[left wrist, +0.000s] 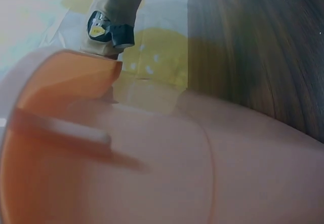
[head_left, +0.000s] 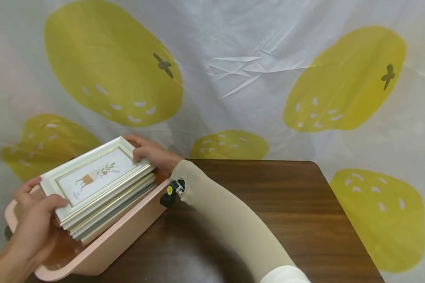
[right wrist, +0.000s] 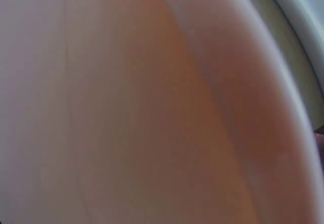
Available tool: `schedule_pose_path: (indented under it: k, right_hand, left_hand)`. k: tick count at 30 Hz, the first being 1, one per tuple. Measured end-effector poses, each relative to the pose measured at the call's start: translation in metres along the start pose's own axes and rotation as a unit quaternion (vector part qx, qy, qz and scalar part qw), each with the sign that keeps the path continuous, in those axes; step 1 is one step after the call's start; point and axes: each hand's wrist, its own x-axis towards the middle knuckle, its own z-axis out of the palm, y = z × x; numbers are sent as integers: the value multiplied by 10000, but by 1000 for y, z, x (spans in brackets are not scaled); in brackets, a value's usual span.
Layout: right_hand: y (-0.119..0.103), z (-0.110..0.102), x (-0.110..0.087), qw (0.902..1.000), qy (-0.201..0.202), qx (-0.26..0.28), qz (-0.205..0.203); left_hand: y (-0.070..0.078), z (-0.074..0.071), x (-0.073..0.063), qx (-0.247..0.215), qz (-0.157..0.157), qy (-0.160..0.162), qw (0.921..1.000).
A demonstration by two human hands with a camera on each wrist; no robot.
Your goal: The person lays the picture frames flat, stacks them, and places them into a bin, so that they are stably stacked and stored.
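In the head view, a stack of picture frames (head_left: 108, 201) is held at a tilt in the mouth of a pink plastic bin (head_left: 131, 232). The top frame (head_left: 98, 173) is white with a gold inner line and shows a plant-and-pot print. My left hand (head_left: 35, 220) grips the near left end, thumb on the top frame's border. At the far right end my right hand (head_left: 154, 154) grips it, thumb over the top. Blurred bin wall (right wrist: 126, 107) fills most of the right wrist view, with frame edges (right wrist: 296, 19) beyond its rim.
The bin stands at the left of a dark wooden table (head_left: 304, 212). Behind hangs a white cloth (head_left: 233, 98) printed with yellow fruit. A small camera (head_left: 173, 192) is strapped to the right wrist, close to the bin's rim.
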Motion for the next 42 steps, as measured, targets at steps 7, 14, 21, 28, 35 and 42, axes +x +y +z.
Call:
schedule_pose_path:
  k: [7, 14, 21, 28, 35, 42]
  right_hand:
    - [6, 2, 7, 9992, -188, 287, 213]
    - [3, 2, 10, 9921, -604, 284, 1058]
    - [2, 2, 10, 9900, -616, 53, 1270]
    - [5, 9, 10, 9871, -720, 19, 1427]
    - [8, 11, 9, 9860, -715, -469, 1432]
    - [11, 9, 14, 9866, -772, -507, 1343]
  left_hand:
    - [-1, 0, 7, 410, -415, 189, 9981]
    - [2, 11, 10, 1306, -775, 650, 9863]
    - [0, 13, 8, 1832, -795, 304, 9794]
    - [-2, 8, 7, 2216, -1067, 289, 9689]
    - [0, 6, 5, 2640, -1087, -57, 9584]
    - [-5, 6, 8, 2431, -1081, -280, 9636]
